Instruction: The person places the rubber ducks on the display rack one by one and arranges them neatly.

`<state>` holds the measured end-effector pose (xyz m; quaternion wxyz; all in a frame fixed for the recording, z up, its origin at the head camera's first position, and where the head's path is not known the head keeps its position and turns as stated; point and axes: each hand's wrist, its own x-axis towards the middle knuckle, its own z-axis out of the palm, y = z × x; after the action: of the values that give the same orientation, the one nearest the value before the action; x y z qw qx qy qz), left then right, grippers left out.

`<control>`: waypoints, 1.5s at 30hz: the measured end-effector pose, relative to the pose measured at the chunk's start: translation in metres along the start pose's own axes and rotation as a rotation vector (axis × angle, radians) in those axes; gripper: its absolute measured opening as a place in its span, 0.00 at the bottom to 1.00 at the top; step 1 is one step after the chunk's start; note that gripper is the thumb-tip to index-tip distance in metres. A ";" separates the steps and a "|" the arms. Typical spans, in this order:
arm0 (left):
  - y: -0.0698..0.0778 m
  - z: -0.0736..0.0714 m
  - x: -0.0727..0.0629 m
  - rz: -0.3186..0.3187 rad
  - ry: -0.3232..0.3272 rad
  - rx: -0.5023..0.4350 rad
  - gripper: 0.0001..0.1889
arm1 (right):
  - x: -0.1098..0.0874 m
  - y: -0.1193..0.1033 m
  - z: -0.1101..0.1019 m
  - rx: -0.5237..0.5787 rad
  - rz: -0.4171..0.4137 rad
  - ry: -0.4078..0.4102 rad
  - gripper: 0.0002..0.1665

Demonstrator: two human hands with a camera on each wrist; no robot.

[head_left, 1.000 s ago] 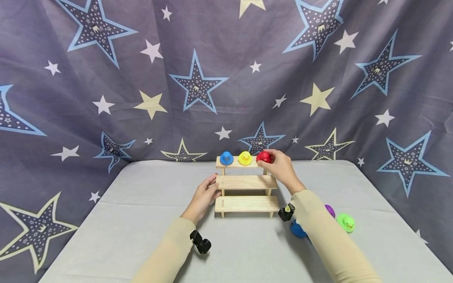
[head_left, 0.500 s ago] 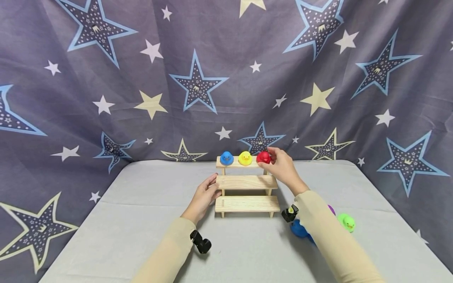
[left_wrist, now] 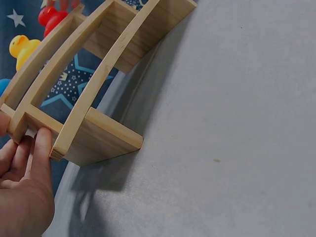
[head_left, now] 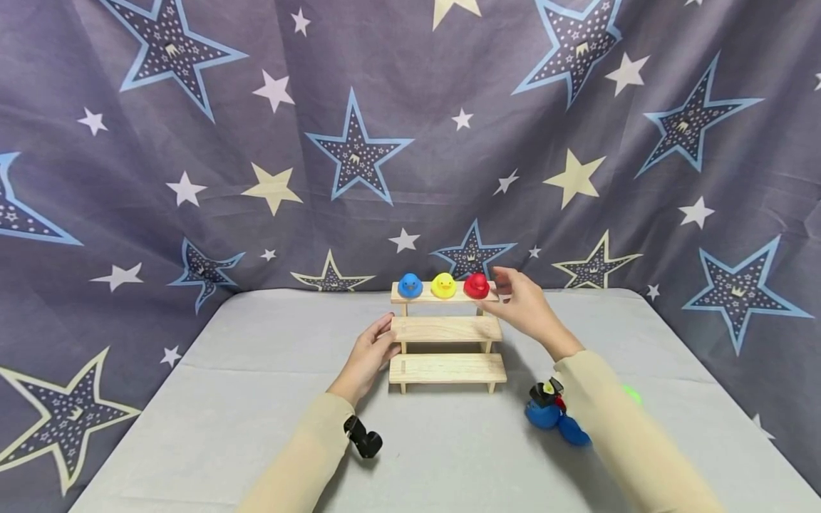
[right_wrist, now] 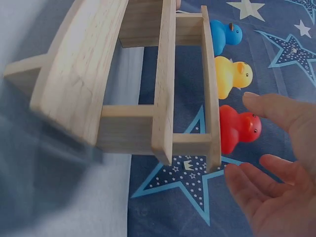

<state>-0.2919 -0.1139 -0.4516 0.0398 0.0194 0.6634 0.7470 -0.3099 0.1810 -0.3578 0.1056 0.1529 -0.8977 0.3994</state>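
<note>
A three-tier wooden stand (head_left: 447, 368) stands on the table. On its top tier sit a blue rubber duck (head_left: 410, 286), a yellow rubber duck (head_left: 443, 286) and a red rubber duck (head_left: 477, 286) in a row. My left hand (head_left: 367, 356) holds the stand's left side by the middle tier, fingers against the wooden frame in the left wrist view. Just right of the red duck is my right hand (head_left: 524, 308), its thumb and fingers spread apart and nothing held; the right wrist view shows a gap between the fingers (right_wrist: 242, 185) and the red duck.
More blue ducks (head_left: 543, 415) lie on the table right of the stand, with a bit of red beside them. A green duck (head_left: 633, 394) is mostly hidden by the right sleeve (head_left: 616, 420). A starry curtain (head_left: 359, 235) hangs behind the table.
My right hand has let go of the red duck and drawn off to the right, its fingers spreading. The red duck stays on the top tier. My left hand has not moved.
</note>
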 end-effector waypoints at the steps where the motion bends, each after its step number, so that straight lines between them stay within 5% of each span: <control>1: 0.000 0.000 0.000 0.001 -0.002 0.000 0.27 | -0.002 0.000 -0.002 -0.006 -0.003 -0.009 0.47; 28: -0.002 -0.001 0.002 0.011 -0.007 0.002 0.27 | -0.057 0.030 -0.039 -0.123 -0.004 -0.166 0.41; 45: -0.002 -0.001 0.000 0.016 -0.009 -0.010 0.27 | -0.100 0.059 -0.049 -0.119 0.015 -0.285 0.27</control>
<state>-0.2916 -0.1146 -0.4534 0.0370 0.0279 0.6593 0.7504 -0.2350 0.2743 -0.3967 -0.0169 0.1948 -0.9269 0.3204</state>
